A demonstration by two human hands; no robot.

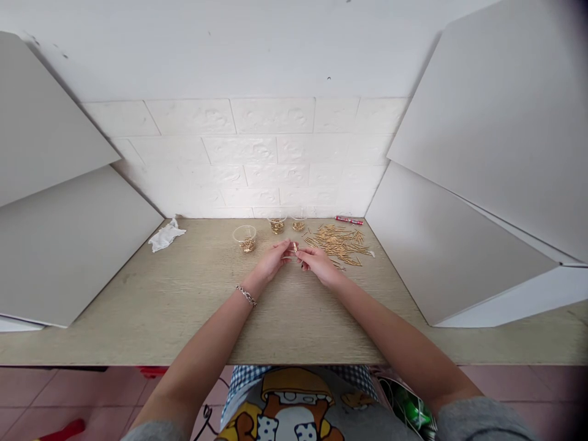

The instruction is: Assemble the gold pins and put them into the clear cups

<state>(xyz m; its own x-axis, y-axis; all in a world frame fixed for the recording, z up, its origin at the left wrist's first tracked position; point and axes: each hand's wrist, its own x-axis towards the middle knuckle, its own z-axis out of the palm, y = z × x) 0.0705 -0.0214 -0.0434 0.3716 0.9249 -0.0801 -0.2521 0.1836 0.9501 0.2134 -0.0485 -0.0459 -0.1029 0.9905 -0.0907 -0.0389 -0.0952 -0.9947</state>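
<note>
The fingers of your left hand (274,258) and right hand (318,264) meet in front of you, grasping a few small gold pins (294,247) between their tips. The exact count is too small to tell. The long axis of the held pins runs roughly away from you, one end toward the brick-patterned wall (257,150), the other toward your body; whether they tilt up from the tabletop (193,312) cannot be told. Your two hands are close together, over the middle of the tabletop, and your left wrist carries a chain bracelet (246,295).

Just beyond your right hand lies a loose pile of gold pins (337,242), many lying roughly crosswise, others slanted at mixed angles. Behind the pile, near the wall, a red tube (349,220) lies nearly crosswise.

Ahead of your left hand stand three clear cups holding gold pieces: the left cup (236,237) nearest you, the middle cup (270,220) and the right cup (298,216) farther back. Well to the left, a crumpled white tissue (166,235) lies near the left panel (87,245).
</note>
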